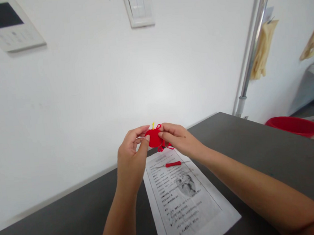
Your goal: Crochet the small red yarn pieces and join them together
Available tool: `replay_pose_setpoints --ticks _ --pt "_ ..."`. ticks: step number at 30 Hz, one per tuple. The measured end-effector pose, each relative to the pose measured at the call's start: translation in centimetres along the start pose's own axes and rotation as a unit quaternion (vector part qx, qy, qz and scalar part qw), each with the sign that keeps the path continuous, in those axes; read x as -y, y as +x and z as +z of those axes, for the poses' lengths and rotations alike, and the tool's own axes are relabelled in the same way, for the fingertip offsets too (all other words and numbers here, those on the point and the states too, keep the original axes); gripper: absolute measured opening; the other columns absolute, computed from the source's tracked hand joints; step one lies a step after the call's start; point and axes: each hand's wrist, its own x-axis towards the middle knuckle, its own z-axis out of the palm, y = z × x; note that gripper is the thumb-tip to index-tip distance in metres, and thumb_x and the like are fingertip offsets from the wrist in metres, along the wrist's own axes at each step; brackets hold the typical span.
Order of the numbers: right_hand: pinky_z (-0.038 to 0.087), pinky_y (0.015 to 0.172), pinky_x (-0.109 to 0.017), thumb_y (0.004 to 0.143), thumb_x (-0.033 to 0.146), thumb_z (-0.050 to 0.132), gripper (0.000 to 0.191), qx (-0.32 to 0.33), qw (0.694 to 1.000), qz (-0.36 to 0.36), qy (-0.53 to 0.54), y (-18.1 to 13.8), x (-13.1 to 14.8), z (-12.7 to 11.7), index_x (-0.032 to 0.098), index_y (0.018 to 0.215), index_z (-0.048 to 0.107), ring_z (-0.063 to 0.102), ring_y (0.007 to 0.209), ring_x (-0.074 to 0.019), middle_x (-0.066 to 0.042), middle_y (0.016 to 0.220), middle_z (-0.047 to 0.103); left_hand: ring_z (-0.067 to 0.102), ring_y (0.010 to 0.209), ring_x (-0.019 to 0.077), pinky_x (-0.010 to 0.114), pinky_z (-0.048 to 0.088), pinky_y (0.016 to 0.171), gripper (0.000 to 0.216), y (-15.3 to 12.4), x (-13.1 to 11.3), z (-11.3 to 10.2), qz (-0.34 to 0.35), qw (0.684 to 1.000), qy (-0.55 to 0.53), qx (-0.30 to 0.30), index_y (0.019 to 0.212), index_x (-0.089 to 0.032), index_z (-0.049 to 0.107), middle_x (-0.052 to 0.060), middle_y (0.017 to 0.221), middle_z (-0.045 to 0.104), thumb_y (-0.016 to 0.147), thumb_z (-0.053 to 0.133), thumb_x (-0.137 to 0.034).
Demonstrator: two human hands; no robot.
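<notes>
A small round red knitted piece (153, 138) is held up above the dark table (257, 153), pinched from both sides. My left hand (131, 152) grips its left edge with thumb and fingers closed. My right hand (176, 139) pinches its right edge. A yellow tip (153, 125) sticks up from the top of the piece, and loose red yarn (166, 147) hangs below it. A red-handled tool (173, 164), perhaps a crochet hook, lies on a printed paper sheet (185, 198) under my hands.
The table stands against a white wall carrying a switch plate (139, 6) and a panel with a screen (6, 22). A metal pole (252, 48) rises at the right. A red basin (295, 125) sits beyond the table's right edge.
</notes>
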Motion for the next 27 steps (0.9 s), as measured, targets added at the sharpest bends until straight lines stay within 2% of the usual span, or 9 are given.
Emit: replay_pose_setpoints --ticks 2,5,11,14,21,27 --pt "0.035 0.056 -0.023 0.089 0.03 0.051 0.017 0.006 1.0 -0.008 -0.018 -0.09 -0.09 -0.01 0.019 0.076 0.052 0.044 0.058 -0.0102 0.003 0.065 0.049 0.068 0.085 0.0218 0.034 0.055 0.078 0.023 0.12 0.03 0.08 -0.033 0.999 -0.015 -0.017 0.098 -0.018 0.072 0.005 0.09 0.074 0.078 0.068 -0.029" --pt "0.034 0.057 -0.024 0.09 0.034 0.052 0.02 0.017 1.0 -0.022 -0.008 -0.15 -0.05 0.02 0.019 0.076 0.052 0.042 0.059 -0.0106 0.004 0.066 0.048 0.067 0.075 0.0192 0.031 0.054 0.071 0.019 0.3 0.08 0.14 -0.061 0.996 -0.067 -0.008 0.088 -0.017 0.071 0.003 0.079 0.071 0.073 0.072 -0.028" --pt "0.039 0.058 -0.022 0.088 0.038 0.06 0.023 0.074 0.988 -0.002 0.133 0.04 0.17 -0.2 0.018 0.077 0.055 0.049 0.06 -0.0092 0.003 0.07 0.054 0.063 0.069 0.0117 0.022 0.051 0.065 0.023 0.53 0.13 -0.16 -0.119 0.964 -0.239 0.008 0.081 -0.015 0.072 0.0 0.073 0.071 0.061 0.082 -0.02" --pt "0.04 0.056 -0.021 0.087 0.04 0.063 0.025 0.089 0.981 0.018 0.171 0.01 0.26 -0.33 0.018 0.078 0.057 0.052 0.059 -0.0083 0.002 0.072 0.058 0.062 0.065 0.0092 0.019 0.05 0.064 0.024 0.59 0.05 -0.39 -0.138 0.948 -0.285 0.013 0.079 -0.015 0.072 -0.001 0.069 0.07 0.058 0.084 -0.016" --pt "0.036 0.051 -0.019 0.086 0.039 0.067 0.025 0.062 0.985 0.0 0.164 0.02 0.41 -0.25 0.018 0.077 0.057 0.047 0.052 -0.0065 0.005 0.062 0.055 0.061 0.063 0.0079 0.017 0.05 0.062 0.022 0.51 0.18 -0.4 -0.134 0.954 -0.266 0.028 0.081 -0.016 0.073 -0.002 0.068 0.071 0.061 0.084 -0.016" --pt "0.036 0.051 -0.018 0.082 0.038 0.071 0.025 0.056 0.973 0.006 0.224 0.2 0.15 -0.35 0.018 0.075 0.058 0.046 0.051 -0.0058 0.006 0.062 0.055 0.06 0.06 0.0091 0.019 0.049 0.062 0.015 0.45 -0.01 -0.41 -0.164 0.95 -0.256 0.077 0.071 -0.015 0.073 0.0 0.064 0.072 0.063 0.082 -0.023"
